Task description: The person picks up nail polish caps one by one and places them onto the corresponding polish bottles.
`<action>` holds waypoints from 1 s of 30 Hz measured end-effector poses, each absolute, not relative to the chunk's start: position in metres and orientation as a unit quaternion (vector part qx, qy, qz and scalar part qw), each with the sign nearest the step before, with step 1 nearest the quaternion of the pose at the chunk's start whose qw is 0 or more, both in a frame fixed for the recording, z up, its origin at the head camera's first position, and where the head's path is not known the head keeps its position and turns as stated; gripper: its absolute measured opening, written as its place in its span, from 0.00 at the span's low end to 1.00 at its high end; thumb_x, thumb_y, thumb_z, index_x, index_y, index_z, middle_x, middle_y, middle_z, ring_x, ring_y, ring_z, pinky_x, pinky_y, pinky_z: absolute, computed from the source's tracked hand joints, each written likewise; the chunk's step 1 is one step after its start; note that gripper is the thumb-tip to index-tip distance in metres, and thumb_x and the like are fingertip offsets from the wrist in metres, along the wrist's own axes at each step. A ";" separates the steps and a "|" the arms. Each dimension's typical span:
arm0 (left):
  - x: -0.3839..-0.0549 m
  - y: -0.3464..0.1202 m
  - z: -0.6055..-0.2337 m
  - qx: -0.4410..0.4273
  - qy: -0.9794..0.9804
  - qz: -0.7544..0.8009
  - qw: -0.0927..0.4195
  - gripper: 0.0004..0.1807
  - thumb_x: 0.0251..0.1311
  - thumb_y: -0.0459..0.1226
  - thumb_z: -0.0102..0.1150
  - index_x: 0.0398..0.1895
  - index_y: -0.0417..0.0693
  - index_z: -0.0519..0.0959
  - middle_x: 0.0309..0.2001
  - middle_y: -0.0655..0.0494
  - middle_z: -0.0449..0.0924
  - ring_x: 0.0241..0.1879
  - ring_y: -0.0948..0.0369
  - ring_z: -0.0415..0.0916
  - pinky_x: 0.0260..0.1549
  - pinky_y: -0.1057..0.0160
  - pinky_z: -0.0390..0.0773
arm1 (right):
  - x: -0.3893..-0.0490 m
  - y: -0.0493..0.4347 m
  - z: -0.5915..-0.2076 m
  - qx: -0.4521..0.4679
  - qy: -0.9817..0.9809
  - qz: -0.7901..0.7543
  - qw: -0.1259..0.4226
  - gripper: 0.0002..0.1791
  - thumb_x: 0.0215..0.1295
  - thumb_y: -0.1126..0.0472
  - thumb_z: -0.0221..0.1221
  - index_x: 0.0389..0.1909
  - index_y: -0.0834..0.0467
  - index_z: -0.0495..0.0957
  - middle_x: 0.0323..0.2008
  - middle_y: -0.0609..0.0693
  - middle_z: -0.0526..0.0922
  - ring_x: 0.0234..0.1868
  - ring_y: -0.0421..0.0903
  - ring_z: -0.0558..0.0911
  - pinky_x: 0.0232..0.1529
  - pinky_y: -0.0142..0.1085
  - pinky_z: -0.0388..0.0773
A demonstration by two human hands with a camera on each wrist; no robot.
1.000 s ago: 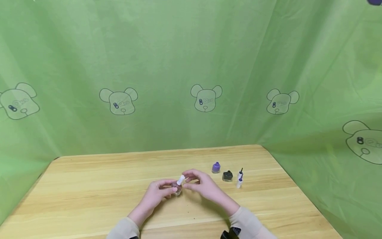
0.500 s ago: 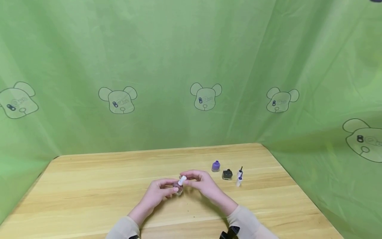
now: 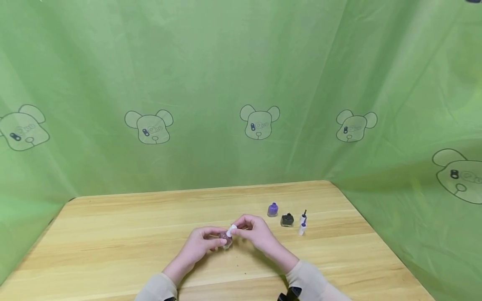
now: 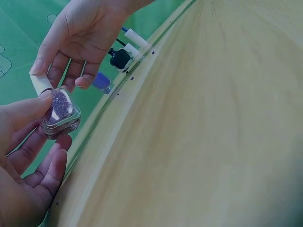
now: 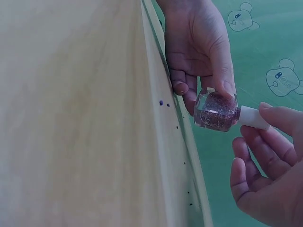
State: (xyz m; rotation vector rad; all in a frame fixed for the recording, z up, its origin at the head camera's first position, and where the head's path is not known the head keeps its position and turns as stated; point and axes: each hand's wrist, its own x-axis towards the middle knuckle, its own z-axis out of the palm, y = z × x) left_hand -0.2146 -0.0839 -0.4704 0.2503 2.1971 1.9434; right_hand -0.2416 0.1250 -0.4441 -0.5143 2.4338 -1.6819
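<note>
Spilling looked the likeliest trouble: the left hand (image 3: pixel 196 243) pinched the glitter bottle (image 5: pixel 215 112) between thumb and fingers at a tilt, so if the white cap (image 5: pixel 253 117) came free at that slant, polish might have run onto the fingers or the wooden table (image 3: pixel 113 251). The right hand (image 3: pixel 256 231) pinched that cap between thumb and fingertip, its lower fingers loosely bent around nothing; a crooked twist there could have pulled the smooth glass out of the left fingertips. The bottle lay between the two hands, squat and clear with rounded corners, its contents dark purplish pink and flecked with glitter, a short dark band of neck showing below the cap. Beyond the right hand, off to its right, stood a purple bottle (image 3: pixel 273 210) and a black bottle (image 3: pixel 287 220).
</note>
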 end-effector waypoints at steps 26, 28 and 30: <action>-0.215 -0.084 -0.472 0.088 0.731 0.669 0.096 0.21 0.54 0.38 0.69 0.51 0.40 0.81 0.44 0.45 0.87 0.33 0.62 0.78 0.30 0.68 0.78 | -0.242 0.129 -0.441 -0.217 0.801 -0.549 0.100 0.21 0.61 0.59 0.64 0.55 0.58 0.79 0.55 0.57 0.83 0.47 0.44 0.81 0.42 0.31 0.80; -0.215 -0.084 -0.472 0.091 0.729 0.671 0.097 0.21 0.54 0.38 0.69 0.51 0.40 0.81 0.43 0.44 0.87 0.33 0.62 0.79 0.30 0.68 0.78 | -0.242 0.129 -0.441 -0.217 0.800 -0.551 0.102 0.20 0.61 0.59 0.64 0.53 0.60 0.80 0.54 0.58 0.83 0.46 0.44 0.82 0.42 0.31 0.79; -0.215 -0.084 -0.472 0.092 0.728 0.673 0.099 0.21 0.54 0.38 0.69 0.51 0.40 0.81 0.43 0.44 0.87 0.33 0.62 0.79 0.30 0.68 0.78 | -0.241 0.128 -0.440 -0.216 0.799 -0.552 0.102 0.18 0.60 0.60 0.65 0.52 0.61 0.81 0.53 0.59 0.83 0.45 0.45 0.81 0.41 0.32 0.79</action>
